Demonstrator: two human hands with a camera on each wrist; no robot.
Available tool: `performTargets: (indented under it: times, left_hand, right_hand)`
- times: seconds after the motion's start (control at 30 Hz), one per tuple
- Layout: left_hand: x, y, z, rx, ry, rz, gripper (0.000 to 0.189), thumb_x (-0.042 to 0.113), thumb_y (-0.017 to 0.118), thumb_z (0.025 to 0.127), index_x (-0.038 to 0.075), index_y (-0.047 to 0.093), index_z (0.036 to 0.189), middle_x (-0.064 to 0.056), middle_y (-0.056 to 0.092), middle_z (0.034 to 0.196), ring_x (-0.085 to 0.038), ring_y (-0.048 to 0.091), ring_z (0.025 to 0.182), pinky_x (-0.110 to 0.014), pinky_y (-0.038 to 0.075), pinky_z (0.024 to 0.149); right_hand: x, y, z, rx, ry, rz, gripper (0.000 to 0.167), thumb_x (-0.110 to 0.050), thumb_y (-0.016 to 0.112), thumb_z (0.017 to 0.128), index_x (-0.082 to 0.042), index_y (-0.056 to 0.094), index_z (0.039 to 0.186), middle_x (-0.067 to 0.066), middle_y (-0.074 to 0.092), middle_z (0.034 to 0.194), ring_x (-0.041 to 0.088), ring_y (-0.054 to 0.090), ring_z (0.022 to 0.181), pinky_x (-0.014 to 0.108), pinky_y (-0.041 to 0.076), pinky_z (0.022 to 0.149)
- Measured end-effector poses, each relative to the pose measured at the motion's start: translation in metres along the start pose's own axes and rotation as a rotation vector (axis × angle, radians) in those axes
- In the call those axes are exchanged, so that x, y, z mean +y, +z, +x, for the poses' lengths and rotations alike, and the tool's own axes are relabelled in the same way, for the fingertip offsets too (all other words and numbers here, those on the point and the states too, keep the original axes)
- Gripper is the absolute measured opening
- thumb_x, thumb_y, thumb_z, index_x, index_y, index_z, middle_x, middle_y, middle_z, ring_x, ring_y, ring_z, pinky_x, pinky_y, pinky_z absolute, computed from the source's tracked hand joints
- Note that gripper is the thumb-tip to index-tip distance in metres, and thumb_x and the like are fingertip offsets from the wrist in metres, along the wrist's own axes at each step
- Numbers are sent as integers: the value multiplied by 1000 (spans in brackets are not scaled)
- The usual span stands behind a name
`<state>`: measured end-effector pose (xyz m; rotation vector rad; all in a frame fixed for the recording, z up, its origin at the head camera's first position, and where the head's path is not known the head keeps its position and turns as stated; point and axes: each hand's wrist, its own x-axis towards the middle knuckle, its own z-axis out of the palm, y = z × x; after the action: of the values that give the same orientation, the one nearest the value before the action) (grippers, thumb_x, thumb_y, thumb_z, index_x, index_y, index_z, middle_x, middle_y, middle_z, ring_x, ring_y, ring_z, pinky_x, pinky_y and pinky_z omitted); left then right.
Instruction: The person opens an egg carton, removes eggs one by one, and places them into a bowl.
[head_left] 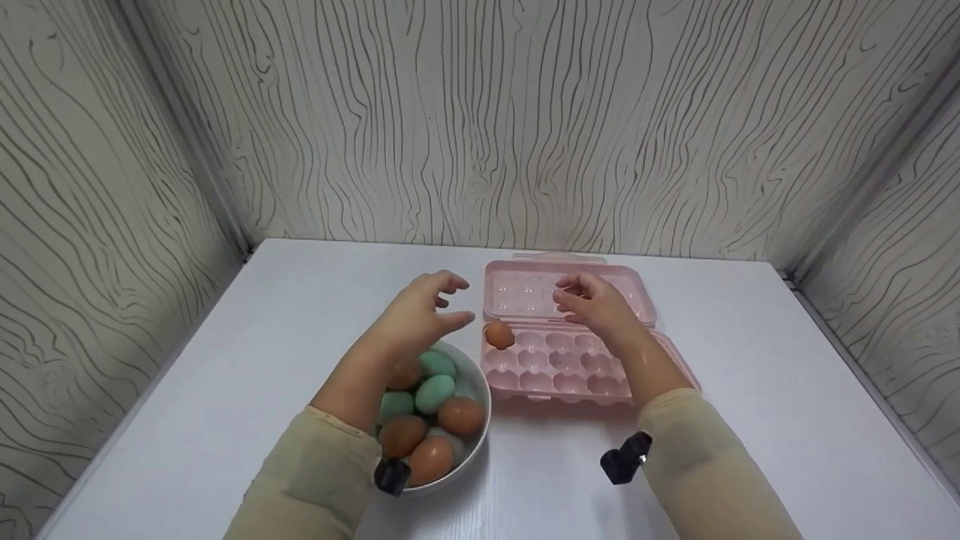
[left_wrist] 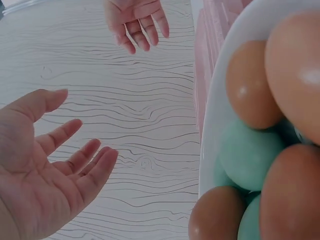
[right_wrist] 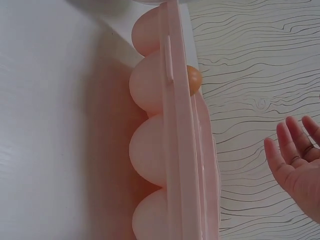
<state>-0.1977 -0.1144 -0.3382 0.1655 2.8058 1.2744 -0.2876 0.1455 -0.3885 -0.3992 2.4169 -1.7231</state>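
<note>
My left hand [head_left: 420, 311] hovers above the far side of a white bowl [head_left: 486, 420], its fingers spread and loosely bent around nothing. Brown eggs [head_left: 461, 417] and green eggs [head_left: 435, 394] fill the bowl, partly covered by my left forearm. To the right lies a pink egg carton [head_left: 534, 360] with its lid [head_left: 517, 289] laid back. One brown egg [head_left: 499, 334] sits in the carton's back left cup. Over the carton's right part hangs my right hand [head_left: 596, 304], empty, with fingers relaxed. In the left wrist view both palms show bare.
The white table [head_left: 315, 300] ends at patterned wall panels [head_left: 480, 127] behind and on both sides. Small black devices [head_left: 626, 459] are strapped at both wrists. A clasp flap [head_left: 559, 257] sticks out from the lid's back edge.
</note>
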Motion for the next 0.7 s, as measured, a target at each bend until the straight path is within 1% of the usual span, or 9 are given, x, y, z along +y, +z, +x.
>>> performTargets:
  times: [0.1, 0.2, 0.3, 0.4, 0.47, 0.57, 0.7]
  left_hand:
    - [-4, 2, 6, 14, -8, -47, 41, 31, 64, 84, 24, 51, 122, 0, 47, 125, -19, 47, 116, -41, 45, 91]
    - [-8, 4, 10, 21, -32, -94, 40, 32, 64, 84, 25, 51, 121, 0, 47, 126, -20, 47, 116, -42, 45, 91]
    - [-10, 7, 12, 29, -44, -136, 39, 31, 63, 85, 24, 51, 121, -1, 47, 127, -21, 46, 117, -42, 44, 92]
    - [-13, 10, 12, 38, -47, -155, 38, 30, 63, 85, 23, 52, 121, -3, 47, 127, -22, 47, 117, -42, 44, 92]
    - [-14, 11, 13, 42, -53, -165, 38, 30, 63, 85, 23, 52, 120, -3, 47, 127, -23, 47, 117, -43, 43, 92]
    - [-16, 13, 12, 40, -82, -176, 37, 31, 64, 85, 25, 52, 120, -2, 47, 127, -23, 47, 117, -43, 43, 92]
    - [-17, 15, 11, 31, -131, -211, 37, 33, 64, 84, 29, 52, 118, 1, 46, 128, -21, 46, 116, -44, 43, 92]
  right_hand:
    - [3, 6, 6, 7, -6, -57, 32, -17, 59, 89, 2, 51, 113, 12, 55, 99, 18, 55, 89, 31, 50, 78]
    - [6, 15, 10, 22, -13, -152, 31, -18, 62, 87, -1, 54, 111, 11, 57, 98, 20, 55, 90, 32, 50, 78]
    - [9, 27, 14, 23, -20, -264, 31, -21, 63, 86, -5, 55, 112, 10, 60, 99, 23, 56, 95, 35, 48, 81]
    - [14, 41, 16, 17, -1, -330, 34, -24, 64, 85, -10, 55, 115, 9, 60, 106, 25, 55, 104, 38, 46, 88]
    - [17, 51, 17, 11, 12, -345, 36, -25, 63, 86, -12, 55, 118, 9, 58, 114, 26, 52, 110, 40, 42, 93]
    - [23, 65, 15, 11, 62, -334, 43, -28, 64, 85, -17, 51, 125, 6, 52, 126, 25, 45, 121, 44, 35, 101]
    - [32, 78, 13, 9, 127, -318, 54, -29, 65, 84, -21, 44, 133, 4, 41, 138, 25, 36, 128, 48, 28, 104]
